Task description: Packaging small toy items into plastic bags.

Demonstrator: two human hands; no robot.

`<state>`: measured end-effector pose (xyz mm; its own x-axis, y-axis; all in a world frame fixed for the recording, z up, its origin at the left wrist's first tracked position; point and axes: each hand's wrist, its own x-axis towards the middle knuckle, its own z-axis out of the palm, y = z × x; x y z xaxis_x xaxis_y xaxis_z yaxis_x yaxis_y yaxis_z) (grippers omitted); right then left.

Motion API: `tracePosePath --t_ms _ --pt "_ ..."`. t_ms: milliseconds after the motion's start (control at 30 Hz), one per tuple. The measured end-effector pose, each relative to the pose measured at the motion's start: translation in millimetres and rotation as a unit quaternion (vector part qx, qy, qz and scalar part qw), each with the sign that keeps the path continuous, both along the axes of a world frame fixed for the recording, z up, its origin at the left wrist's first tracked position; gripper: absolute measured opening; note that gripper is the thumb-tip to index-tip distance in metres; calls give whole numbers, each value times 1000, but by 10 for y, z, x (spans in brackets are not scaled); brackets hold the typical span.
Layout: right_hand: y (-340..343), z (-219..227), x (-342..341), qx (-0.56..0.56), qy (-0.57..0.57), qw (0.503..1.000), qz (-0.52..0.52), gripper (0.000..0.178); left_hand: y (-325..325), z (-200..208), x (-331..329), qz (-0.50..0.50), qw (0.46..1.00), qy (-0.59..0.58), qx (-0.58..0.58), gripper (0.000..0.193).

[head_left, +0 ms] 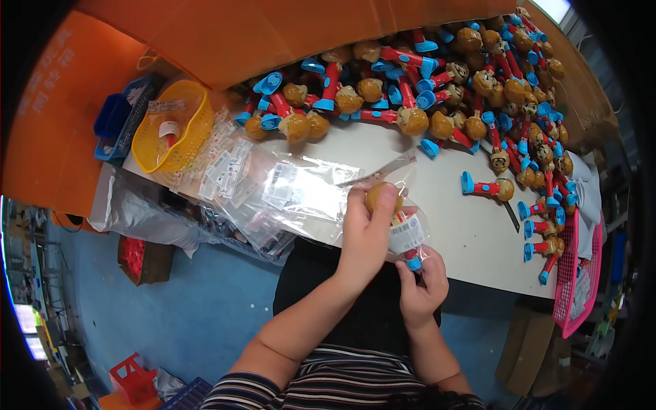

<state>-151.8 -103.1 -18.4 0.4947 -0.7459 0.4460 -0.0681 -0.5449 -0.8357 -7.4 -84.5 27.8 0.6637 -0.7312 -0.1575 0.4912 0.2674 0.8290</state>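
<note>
White tabletop (451, 225) stretches across the middle of the view, with an orange wall (225, 34) curving behind it and a blue floor (205, 307) below. Along the far edge and down the right side lies a big heap of toys (478, 89), each with a brown round head, a red stick body and a blue cap at the end; one toy (486, 186) lies alone on the bare table, apart from the heap. At the left end sits a yellow basket (171, 130) with a blue tray (123, 123) beside it, and a spread of clear plastic bags (273, 191) with small printed labels covers the near left part of the table. A pink basket (577, 273) hangs at the right edge. Close to the near edge of the table, the left hand (365, 236) is closed around the top of a toy in a clear bag (396, 219), its thumb pressed on the brown head. The right hand (424, 280) is just below, fingers curled around the blue lower end of the same bagged toy, so both hands touch it at once. A white label shows on the bag between the two hands.
</note>
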Motion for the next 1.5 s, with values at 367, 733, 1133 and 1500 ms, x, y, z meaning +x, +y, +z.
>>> tracePosePath --t_ms 367,733,1133,1500 --pt "-57 97 -115 351 -46 927 124 50 61 -27 165 -44 996 70 -23 44" --pt "-10 250 -71 490 -100 851 157 41 79 -30 174 -104 971 154 -152 47" --pt "-226 102 -20 595 -174 730 287 44 124 72 204 -90 995 33 12 63" --pt "-246 309 -114 490 -18 827 276 52 1740 106 1138 336 915 -222 -12 31"
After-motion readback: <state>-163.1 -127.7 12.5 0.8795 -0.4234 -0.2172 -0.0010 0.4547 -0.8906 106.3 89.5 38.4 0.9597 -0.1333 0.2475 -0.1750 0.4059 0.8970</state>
